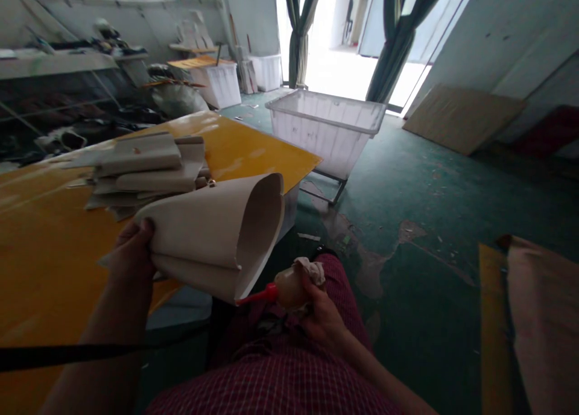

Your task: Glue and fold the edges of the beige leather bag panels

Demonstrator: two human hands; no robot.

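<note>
Left hand (133,246) grips the folded sheet (217,234) above the table edge | right hand (323,318) squeezes round the glue bottle (289,287), red tip touching the sheet's lower edge | tip: keep the fold steady, squeeze gently | yellow table (253,149) holds a stack of sheets (145,167) | green floor (429,192), clear bin (328,128), bright doorway.

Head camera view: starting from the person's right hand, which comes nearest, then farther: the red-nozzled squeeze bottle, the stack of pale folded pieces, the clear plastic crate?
1. Red-nozzled squeeze bottle, in the right hand.
2. Stack of pale folded pieces, on the yellow table to the left.
3. Clear plastic crate, on the floor ahead.
</note>
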